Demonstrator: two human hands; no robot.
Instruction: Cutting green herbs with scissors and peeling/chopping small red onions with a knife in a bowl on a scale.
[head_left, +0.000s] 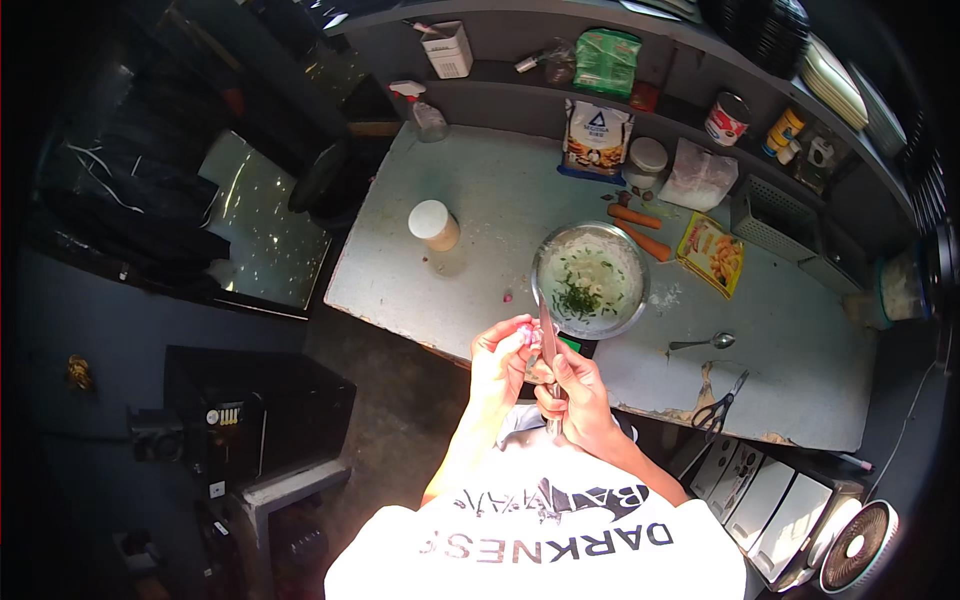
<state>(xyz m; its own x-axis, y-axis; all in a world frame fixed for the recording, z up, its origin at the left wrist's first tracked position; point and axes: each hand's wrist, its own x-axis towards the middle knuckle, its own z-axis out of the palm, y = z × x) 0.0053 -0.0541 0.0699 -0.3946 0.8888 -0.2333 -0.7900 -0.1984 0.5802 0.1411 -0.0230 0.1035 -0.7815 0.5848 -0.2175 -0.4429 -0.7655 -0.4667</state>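
Observation:
Pinched in the fingers of my left hand is a small pink-and-white shallot, partly hidden by the fingertips. My right hand grips the handle of a kitchen knife, its blade pointing away from me beside the shallot. Both hands are close together at the table's front edge. Just beyond them stands a steel mixing bowl holding white flour and chopped green herbs. A dark device with a green display shows partly under the bowl's near side.
Two carrots and a yellow packet lie beyond the bowl. A lidded jar stands at left on the table. At right are a spoon and scissors by the front edge. A shelf runs along the back.

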